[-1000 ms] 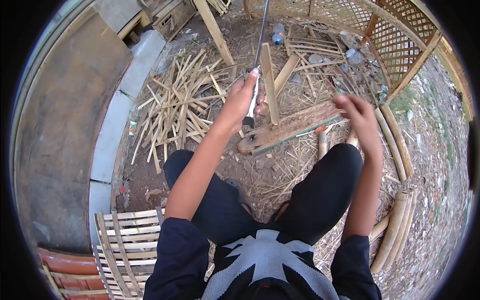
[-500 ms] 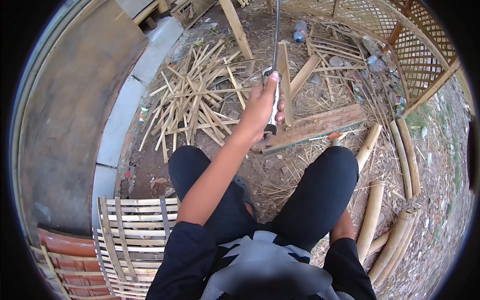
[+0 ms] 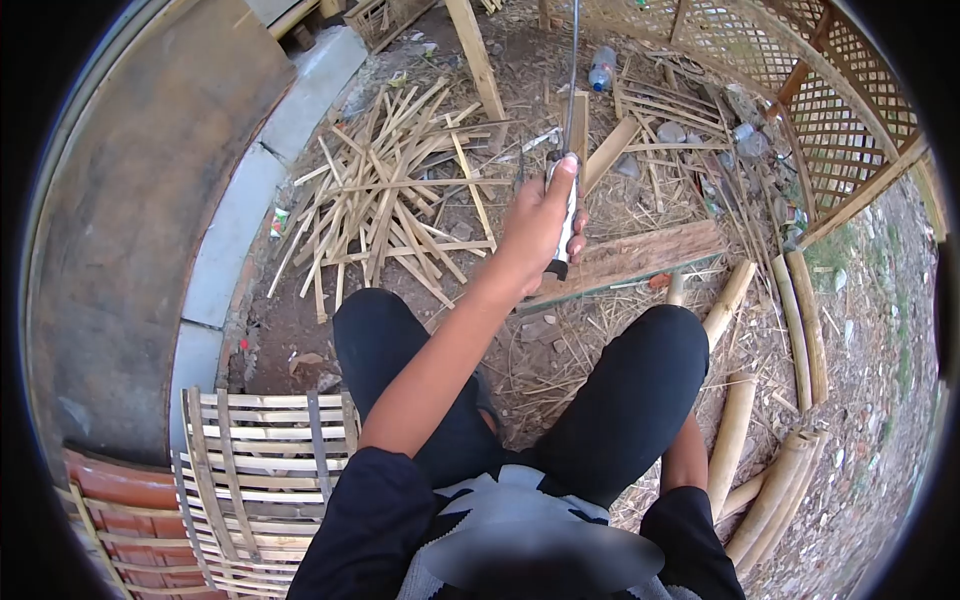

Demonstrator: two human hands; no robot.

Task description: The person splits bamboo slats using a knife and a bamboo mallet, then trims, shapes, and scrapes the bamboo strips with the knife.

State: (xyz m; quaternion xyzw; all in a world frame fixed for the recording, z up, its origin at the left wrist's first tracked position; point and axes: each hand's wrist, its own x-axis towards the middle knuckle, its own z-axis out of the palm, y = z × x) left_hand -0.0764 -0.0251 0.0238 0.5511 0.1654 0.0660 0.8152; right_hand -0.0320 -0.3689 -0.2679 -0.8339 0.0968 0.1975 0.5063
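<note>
In the left hand [image 3: 540, 222], at one o'clock of the view, a thin metal-shafted tool [image 3: 572, 90] is held, its pale handle clasped by the fingers [image 3: 577, 240] — the thumb laid along it, the shaft pointed to twelve. The right hand is hidden beyond the right thigh [image 3: 632, 400], so the state of its fingers cannot be told. A plank [image 3: 670, 243] is seen towards three o'clock, piled slats [image 3: 390, 190] at eleven, a slatted panel [image 3: 265, 483] at eight.
</note>
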